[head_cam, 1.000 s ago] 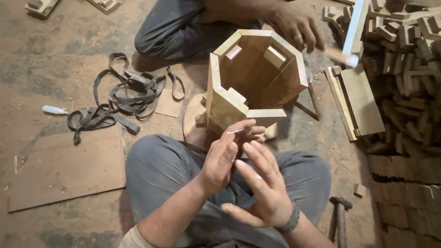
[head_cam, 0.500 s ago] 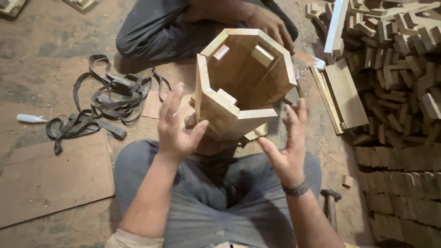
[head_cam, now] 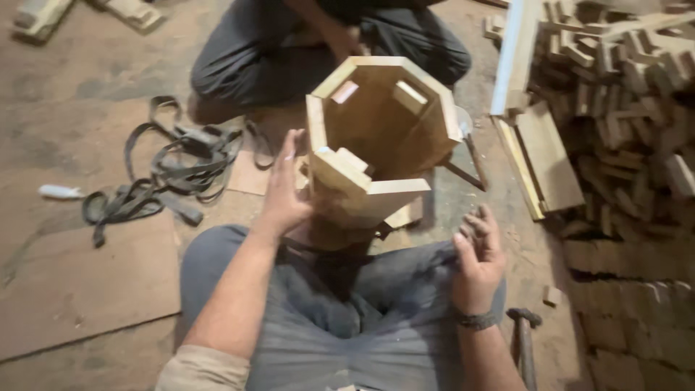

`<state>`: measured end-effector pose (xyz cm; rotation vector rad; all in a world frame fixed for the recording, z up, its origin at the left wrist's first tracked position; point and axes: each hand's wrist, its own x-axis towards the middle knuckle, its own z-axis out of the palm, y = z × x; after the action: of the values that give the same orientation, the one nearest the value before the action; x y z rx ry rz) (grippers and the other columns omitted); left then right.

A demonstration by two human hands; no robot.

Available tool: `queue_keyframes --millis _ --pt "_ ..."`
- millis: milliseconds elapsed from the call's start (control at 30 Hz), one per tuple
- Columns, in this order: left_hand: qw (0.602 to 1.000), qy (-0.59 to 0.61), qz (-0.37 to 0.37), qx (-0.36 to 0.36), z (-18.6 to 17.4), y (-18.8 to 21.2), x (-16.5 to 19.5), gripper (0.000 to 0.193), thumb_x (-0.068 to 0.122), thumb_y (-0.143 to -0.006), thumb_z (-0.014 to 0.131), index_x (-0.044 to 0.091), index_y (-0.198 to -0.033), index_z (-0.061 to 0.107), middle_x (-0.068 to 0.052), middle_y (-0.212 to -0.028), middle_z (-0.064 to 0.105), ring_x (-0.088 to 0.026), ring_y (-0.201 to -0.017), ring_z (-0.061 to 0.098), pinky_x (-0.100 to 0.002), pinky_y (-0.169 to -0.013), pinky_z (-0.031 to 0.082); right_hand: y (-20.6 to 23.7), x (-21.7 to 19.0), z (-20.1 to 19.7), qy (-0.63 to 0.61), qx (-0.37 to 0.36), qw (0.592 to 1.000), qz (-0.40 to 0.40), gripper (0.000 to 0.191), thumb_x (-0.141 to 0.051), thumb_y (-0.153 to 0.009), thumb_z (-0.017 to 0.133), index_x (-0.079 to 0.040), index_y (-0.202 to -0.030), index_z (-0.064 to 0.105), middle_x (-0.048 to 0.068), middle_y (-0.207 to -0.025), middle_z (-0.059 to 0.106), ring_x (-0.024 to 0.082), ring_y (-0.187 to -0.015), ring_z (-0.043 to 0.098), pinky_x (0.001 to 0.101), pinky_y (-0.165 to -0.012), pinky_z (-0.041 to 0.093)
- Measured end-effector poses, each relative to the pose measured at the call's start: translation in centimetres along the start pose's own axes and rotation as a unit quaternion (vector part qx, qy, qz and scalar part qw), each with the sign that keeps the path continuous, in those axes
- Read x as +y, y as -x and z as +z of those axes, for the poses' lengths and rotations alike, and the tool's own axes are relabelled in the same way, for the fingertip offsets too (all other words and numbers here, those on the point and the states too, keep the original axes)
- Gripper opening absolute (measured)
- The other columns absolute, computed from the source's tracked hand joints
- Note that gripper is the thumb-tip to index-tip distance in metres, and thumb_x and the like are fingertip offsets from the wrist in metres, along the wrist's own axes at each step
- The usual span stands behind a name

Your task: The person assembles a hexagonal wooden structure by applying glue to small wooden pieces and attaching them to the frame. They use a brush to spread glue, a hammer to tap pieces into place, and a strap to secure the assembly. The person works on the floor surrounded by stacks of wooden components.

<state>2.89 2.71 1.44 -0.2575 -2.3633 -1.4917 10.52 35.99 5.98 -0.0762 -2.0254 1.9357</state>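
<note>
From the head camera we look down at a wooden box (head_cam: pixel 380 141) with eight sides, open at the top. It stands tilted on the floor between the person's knees, just in front of the lap. Inside it we see small wooden blocks fixed to the walls.

The left hand (head_cam: pixel 284 194) is raised beside the left wall of the box. Its fingers are stretched upward and the palm is turned to the wood. It is very near or lightly touching the wall; we cannot tell which. It does not close around anything.

The right hand (head_cam: pixel 478 257) is lower and to the right, apart from the box. Its fingers are loosely curled and the palm is open, with nothing in it. On its wrist there is a dark band (head_cam: pixel 478 319).

Behind the box another person (head_cam: pixel 318 51) sits on the floor, and one hand of this person reaches to the far edge of the box. To the left, dark straps (head_cam: pixel 163 177) lie in a heap on the floor. To the right is a big pile of small wooden pieces (head_cam: pixel 626 108). A hammer (head_cam: pixel 523 337) lies beside the right knee.
</note>
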Motion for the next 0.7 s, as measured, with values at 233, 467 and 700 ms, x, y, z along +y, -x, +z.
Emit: queue_keyframes --millis 233,467,700 --pt "0.989 0.144 -0.006 -0.022 -0.1 -0.4 -0.7 0.142 0.030 -0.061 0.098 0.005 -0.167 0.007 -0.018 -0.171 0.032 -0.033 -0.160 0.031 -0.043 -0.129 0.029 -11.4 -3.0 -8.1 0.034 0.035 0.994 -0.102 0.041 -0.012 -0.096 0.074 0.000 -0.134 0.063 0.011 -0.134 0.066 0.023 -0.127 0.062 0.0365 -0.116 0.050" --pt "0.995 0.099 0.001 -0.026 0.3 -0.8 -1.7 0.147 0.033 -0.063 0.098 0.004 -0.167 -0.001 -0.018 -0.168 0.037 -0.034 -0.157 0.039 -0.044 -0.127 0.035 -30.4 -2.0 -6.5 0.011 -0.125 0.992 -0.001 0.052 -0.006 -0.090 0.079 0.000 -0.137 0.059 0.008 -0.127 0.069 0.018 -0.117 0.067 0.0299 -0.100 0.057" --pt "0.976 0.216 -0.004 0.002 0.6 -1.1 -1.5 0.145 0.056 -0.064 0.092 0.004 -0.171 0.008 -0.015 -0.175 0.023 -0.033 -0.158 0.037 -0.045 -0.130 0.034 -38.7 -2.3 0.4 0.033 -0.243 0.968 0.052 0.041 -0.001 -0.089 0.080 0.000 -0.127 0.066 0.008 -0.118 0.073 0.015 -0.104 0.073 0.0282 -0.090 0.060"
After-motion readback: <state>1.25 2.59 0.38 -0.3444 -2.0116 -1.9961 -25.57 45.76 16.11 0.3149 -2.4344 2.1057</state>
